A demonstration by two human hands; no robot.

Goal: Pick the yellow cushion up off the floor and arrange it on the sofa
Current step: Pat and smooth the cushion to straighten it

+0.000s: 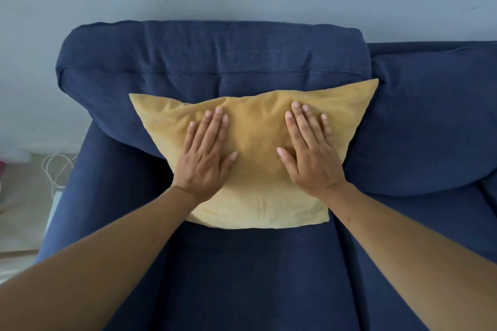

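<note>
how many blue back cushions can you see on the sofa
2: one back cushion behind the yellow cushion, another to its right, cut off by the frame edge. More may lie out of view.

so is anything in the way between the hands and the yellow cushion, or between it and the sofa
Nothing visible. The left hand and right hand lie flat on the yellow cushion, which already rests on the sofa seat against the back cushion.
</note>
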